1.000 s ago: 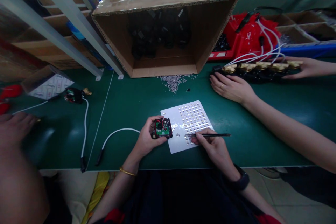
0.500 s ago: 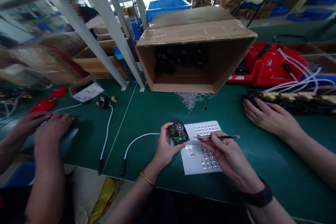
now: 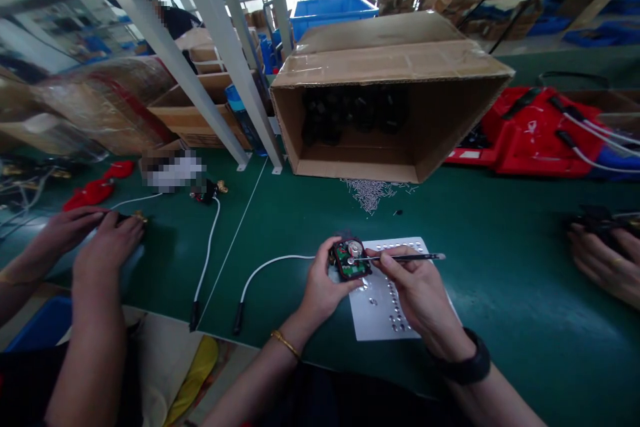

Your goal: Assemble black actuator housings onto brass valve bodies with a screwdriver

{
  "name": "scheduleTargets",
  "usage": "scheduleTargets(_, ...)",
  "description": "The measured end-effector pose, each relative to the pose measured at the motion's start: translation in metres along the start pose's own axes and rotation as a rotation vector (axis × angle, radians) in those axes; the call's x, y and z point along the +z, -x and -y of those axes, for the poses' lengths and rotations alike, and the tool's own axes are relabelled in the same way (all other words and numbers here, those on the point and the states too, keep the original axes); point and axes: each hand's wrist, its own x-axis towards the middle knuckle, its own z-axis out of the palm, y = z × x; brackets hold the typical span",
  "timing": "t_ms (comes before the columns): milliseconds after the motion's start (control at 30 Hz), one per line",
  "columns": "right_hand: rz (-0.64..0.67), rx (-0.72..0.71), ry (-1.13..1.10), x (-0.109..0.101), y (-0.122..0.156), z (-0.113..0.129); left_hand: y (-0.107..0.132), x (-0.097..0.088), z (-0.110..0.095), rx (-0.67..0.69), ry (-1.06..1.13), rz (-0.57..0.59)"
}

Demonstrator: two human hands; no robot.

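Left hand (image 3: 323, 280) wraps its fingers round the black square green-boarded housing (image 3: 356, 268), over the left edge of the white rectangular sheet (image 3: 367, 321); right hand (image 3: 420, 290) pinches a slim black rod (image 3: 419, 257). Keep housing steady, tip light.

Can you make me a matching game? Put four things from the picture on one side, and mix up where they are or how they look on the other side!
Things:
1. circuit board
2. thin tool
3. white sheet
4. heap of thin bits

Places and looks:
A. held in the person's right hand
B. on the green table, in front of the cardboard box
C. held in the person's left hand
D. dotted with shiny discs

Right pairs: 1-C, 2-A, 3-D, 4-B
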Motion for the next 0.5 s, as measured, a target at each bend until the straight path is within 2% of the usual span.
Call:
scheduleTargets(300,-0.048,-0.048,0.046,0.0040,0.0008,-0.0043,-0.0003,0.0018,0.0022,-0.026,0.015,-0.025)
scheduleTargets(500,-0.032,-0.063,0.090,0.0035,0.0020,-0.0074,0.0006,0.0022,0.0015,0.020,0.038,-0.021)
